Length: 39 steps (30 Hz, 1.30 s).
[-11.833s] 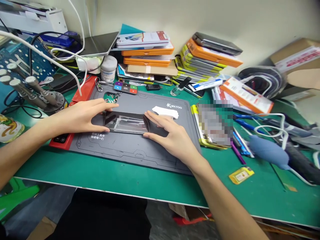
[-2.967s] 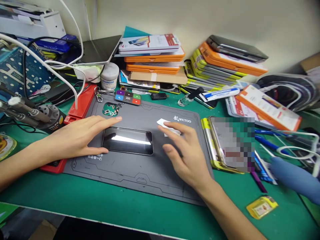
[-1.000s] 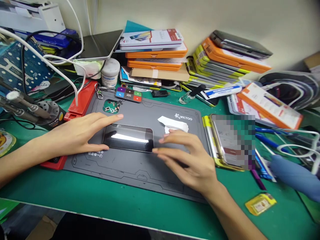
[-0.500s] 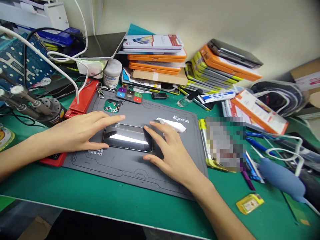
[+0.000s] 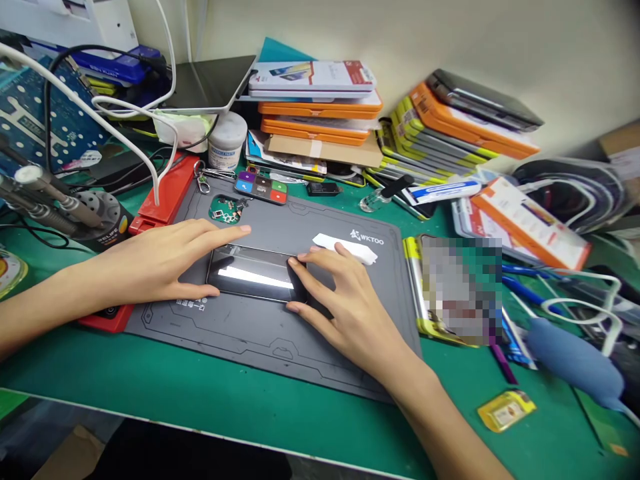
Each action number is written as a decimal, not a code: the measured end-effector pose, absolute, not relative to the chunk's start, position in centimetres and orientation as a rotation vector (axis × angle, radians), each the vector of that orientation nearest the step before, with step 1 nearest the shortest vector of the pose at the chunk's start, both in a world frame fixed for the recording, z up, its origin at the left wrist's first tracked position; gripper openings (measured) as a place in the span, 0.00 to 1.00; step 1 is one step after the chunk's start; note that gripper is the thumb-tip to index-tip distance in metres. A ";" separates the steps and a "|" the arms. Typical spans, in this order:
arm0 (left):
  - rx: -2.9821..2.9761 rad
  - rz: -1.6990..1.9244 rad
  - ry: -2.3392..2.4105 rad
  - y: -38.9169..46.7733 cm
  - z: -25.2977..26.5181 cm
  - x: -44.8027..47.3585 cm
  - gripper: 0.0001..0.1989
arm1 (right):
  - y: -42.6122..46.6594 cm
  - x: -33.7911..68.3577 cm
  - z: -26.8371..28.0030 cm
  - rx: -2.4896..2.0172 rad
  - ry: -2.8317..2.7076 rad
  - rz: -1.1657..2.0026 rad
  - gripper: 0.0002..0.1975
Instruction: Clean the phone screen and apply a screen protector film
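Observation:
A dark smartphone (image 5: 254, 283) lies flat, screen up, on a grey work mat (image 5: 225, 340), with a bright white reflection across its glass. At its left end is my left hand (image 5: 160, 263), the thumb and index finger stretched apart around that end. My right hand (image 5: 350, 303) is at the opposite end. Its index fingertip and thumb touch or nearly touch the phone's right edge, and the fingers are spread. A crumpled white strip (image 5: 346, 248) rests on the mat just beyond my right fingers. Neither hand wraps around the phone.
Small metal parts sit in a mat recess (image 5: 227, 209), near a coloured-square case (image 5: 261, 187). A red device (image 5: 165, 193) and a screwdriver holder (image 5: 100, 217) stand left. Stacked orange boxes (image 5: 320, 110) line the back. A blue air blower (image 5: 575, 360) and yellow lighter (image 5: 507, 410) lie right.
My right fingers have drawn slightly together at the phone's right end, the thumb moving up closer to its edge. The left hand keeps its place. The view has shifted slightly.

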<state>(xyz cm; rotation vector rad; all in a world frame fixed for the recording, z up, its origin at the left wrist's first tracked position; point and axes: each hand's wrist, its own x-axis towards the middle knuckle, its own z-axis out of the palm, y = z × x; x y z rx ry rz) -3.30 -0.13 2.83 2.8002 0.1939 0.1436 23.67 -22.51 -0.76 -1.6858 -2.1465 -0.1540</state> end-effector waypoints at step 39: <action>2.747 0.148 0.201 -0.1 3.0 -3.3 0.42 | -23.8 22.8 1.2 -1.420 -2.222 -0.455 0.14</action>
